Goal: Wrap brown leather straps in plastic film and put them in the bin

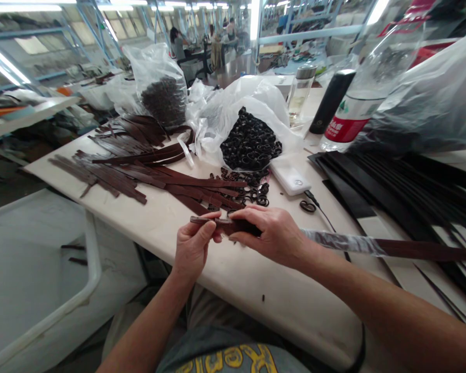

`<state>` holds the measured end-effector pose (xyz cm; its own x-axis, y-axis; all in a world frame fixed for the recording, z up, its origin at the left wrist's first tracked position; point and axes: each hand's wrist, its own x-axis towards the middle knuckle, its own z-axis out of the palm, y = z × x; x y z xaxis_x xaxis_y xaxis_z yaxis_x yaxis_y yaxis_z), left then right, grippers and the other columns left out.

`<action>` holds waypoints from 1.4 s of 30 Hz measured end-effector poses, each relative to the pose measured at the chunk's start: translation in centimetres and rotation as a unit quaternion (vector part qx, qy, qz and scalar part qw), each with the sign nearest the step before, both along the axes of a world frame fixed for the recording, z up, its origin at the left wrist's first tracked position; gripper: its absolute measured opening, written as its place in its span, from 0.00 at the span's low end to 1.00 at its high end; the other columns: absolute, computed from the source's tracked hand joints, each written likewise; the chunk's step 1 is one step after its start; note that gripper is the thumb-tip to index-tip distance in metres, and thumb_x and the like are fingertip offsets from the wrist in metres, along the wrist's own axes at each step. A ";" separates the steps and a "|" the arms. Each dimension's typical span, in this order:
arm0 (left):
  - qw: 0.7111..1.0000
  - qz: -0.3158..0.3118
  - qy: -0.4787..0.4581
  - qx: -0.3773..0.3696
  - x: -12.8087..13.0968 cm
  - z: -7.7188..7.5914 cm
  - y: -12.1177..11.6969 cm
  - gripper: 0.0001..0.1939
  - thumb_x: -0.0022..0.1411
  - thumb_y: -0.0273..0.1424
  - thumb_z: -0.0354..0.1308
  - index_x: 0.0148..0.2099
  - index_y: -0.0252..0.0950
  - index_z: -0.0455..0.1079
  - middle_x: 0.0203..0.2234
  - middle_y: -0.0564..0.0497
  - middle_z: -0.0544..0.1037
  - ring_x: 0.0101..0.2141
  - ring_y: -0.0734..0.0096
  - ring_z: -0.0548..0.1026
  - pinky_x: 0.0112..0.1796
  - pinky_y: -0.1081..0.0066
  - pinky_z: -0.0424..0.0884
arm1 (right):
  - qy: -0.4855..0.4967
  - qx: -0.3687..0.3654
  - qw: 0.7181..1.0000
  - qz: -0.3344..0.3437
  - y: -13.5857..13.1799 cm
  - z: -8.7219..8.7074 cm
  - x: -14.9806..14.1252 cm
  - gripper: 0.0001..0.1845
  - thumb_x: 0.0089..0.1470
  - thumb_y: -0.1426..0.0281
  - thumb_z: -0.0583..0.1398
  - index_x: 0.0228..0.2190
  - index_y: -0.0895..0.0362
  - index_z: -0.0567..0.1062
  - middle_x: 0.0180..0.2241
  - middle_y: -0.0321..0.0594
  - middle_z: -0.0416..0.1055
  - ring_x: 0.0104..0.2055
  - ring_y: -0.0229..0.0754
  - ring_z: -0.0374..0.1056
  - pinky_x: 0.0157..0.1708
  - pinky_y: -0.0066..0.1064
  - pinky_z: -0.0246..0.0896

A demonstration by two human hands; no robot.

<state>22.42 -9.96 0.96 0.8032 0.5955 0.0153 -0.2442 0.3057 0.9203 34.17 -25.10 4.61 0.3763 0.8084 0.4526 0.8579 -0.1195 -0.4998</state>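
Brown over the near side of the table [233, 277]: pinching a strap [227, 224] with left hand [194, 244] and right hand [277, 231]. Held nearer than the loose strips [140, 175] and bagged black loops [251, 146].

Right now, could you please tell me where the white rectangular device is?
In the head view, the white rectangular device lies right of centre on the pale tabletop, beside the translucent plastic bag of small black rings and beyond the right hand.
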 end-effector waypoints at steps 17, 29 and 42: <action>0.998 -0.040 0.008 0.044 0.0 -0.8 0.1 0.11 0.51 0.35 0.69 0.38 0.37 0.81 0.25 0.50 0.78 0.23 0.77 0.70 0.27 0.75 0.68 | 0.040 -0.033 0.998 0.027 0.2 -0.5 -0.1 0.12 0.57 0.62 0.63 0.40 0.56 0.78 0.34 0.39 0.78 0.34 0.39 0.73 0.33 0.27 0.61; 0.999 -0.041 0.014 -0.014 -0.8 -1.4 1.0 0.15 0.47 0.37 0.71 0.38 0.36 0.81 0.22 0.51 0.76 0.22 0.77 0.70 0.26 0.75 0.68 | 0.017 -0.072 0.997 0.027 0.0 -0.8 -0.4 0.13 0.62 0.66 0.56 0.29 0.58 0.76 0.24 0.37 0.72 0.25 0.36 0.66 0.26 0.26 0.53; 0.999 -0.001 0.001 -0.045 -0.1 -0.5 2.5 0.14 0.49 0.36 0.71 0.39 0.36 0.80 0.30 0.49 0.80 0.28 0.76 0.75 0.32 0.77 0.73 | 0.171 -0.199 0.964 0.037 -0.1 0.6 1.9 0.22 0.50 0.60 0.67 0.45 0.56 0.75 0.31 0.37 0.77 0.31 0.40 0.71 0.29 0.27 0.60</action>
